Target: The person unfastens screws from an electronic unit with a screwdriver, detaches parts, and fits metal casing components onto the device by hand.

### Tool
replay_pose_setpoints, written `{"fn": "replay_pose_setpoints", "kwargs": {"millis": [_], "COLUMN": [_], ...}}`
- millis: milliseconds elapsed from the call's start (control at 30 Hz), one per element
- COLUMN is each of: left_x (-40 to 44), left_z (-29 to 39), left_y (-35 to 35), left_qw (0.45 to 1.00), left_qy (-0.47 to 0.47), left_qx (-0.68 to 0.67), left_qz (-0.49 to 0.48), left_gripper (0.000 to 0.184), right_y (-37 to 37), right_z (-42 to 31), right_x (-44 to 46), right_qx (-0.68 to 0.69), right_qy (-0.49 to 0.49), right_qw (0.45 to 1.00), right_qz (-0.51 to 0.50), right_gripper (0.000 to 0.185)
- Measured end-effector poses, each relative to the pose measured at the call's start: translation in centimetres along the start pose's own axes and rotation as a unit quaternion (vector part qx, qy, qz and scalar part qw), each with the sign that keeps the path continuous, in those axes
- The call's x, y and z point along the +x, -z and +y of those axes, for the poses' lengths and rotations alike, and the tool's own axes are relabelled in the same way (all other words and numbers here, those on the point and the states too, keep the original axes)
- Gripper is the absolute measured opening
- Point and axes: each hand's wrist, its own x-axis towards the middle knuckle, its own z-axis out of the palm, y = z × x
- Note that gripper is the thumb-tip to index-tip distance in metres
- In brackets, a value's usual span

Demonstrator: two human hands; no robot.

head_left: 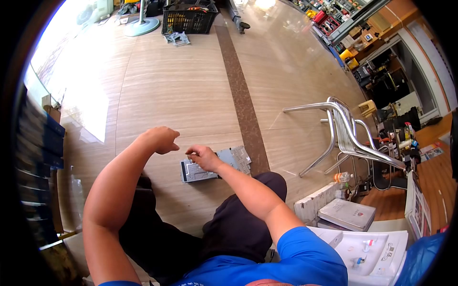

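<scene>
Crouching over the tiled floor [167,86], I have both bare hands out in front of me, past my dark trousers [238,221]. Below my right hand [204,158] lies a grey metal unit [198,173], set down on the floor, its far-right end reaching toward the dark patterned strip [241,95]. That hand covers part of its top; its fingers are bent in toward the thumb, but I cannot tell whether this grip pinches anything small, or whether it touches the metal. My left hand [161,139] hangs just beside, up and to the left of the unit, its grip loosely parted and apart from it.

Off to my right stands a shiny metal chair [344,131], with a plastic bottle [342,178] near its legs. Closer to me, a thick pale book [347,213] lies near a white appliance [377,238] with two small taps. Well ahead, a black crate [187,21] sits beside a fan's round base [142,27], some loose metal parts [177,39] on the floor just before it.
</scene>
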Motion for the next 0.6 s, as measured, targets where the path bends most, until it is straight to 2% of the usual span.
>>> {"fn": "replay_pose_setpoints", "kwargs": {"millis": [233, 600], "left_x": [0.5, 0.7], "left_z": [-0.5, -0.7], "left_y": [-0.6, -0.7], "left_qw": [1.000, 1.000], "left_qy": [-0.005, -0.014], "left_qx": [-0.002, -0.004], "left_qz": [0.005, 0.016], "left_gripper": [0.054, 0.051], "right_y": [-0.9, -1.0], "right_z": [1.1, 0.5], "right_x": [0.2, -0.1], "right_qx": [0.094, 0.076], "right_qy": [-0.032, -0.028], "right_qw": [0.995, 0.997], "right_qz": [0.009, 0.005], "right_gripper": [0.015, 0.014]}}
